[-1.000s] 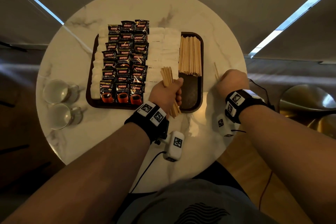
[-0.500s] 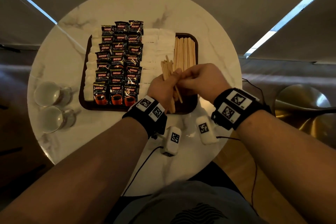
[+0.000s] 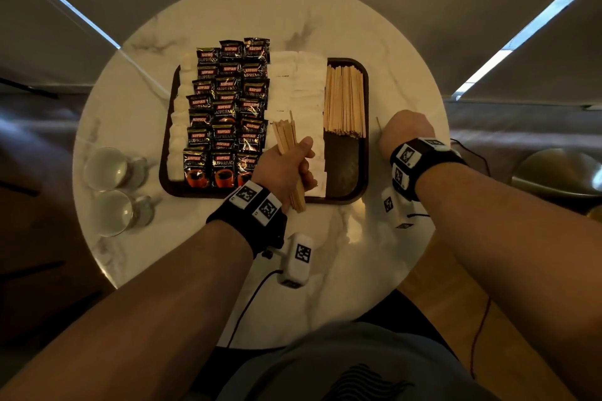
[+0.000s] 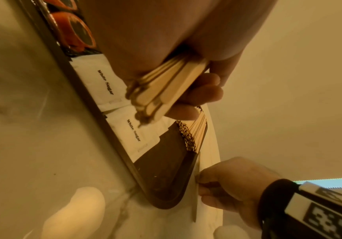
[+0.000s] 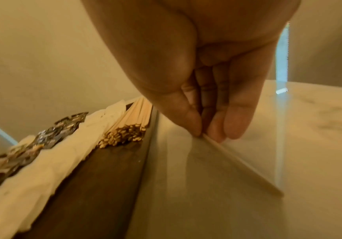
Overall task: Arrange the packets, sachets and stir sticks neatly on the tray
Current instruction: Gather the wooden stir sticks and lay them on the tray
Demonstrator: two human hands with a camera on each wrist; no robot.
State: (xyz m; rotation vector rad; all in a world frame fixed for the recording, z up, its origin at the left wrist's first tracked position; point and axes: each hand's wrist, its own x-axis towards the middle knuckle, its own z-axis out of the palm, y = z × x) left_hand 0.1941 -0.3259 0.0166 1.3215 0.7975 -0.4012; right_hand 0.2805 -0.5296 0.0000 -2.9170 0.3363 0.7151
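Observation:
A dark tray on the round marble table holds rows of black coffee packets, white sugar sachets and a pile of wooden stir sticks at its far right. My left hand grips a bundle of stir sticks over the near middle of the tray; the bundle's lower ends stick out below the fist. My right hand is on the table just right of the tray. It pinches one end of a single stir stick between thumb and fingertips; the other end touches the table.
Two glass cups stand at the table's left edge. White tagged sensor boxes with cables lie on the near tabletop. The tray's near right part is bare. A brass-coloured round object sits off the table at right.
Half a second ago my right hand was at the bundle in my left hand. It has moved back right to the table beside the tray and pinches a single stick there.

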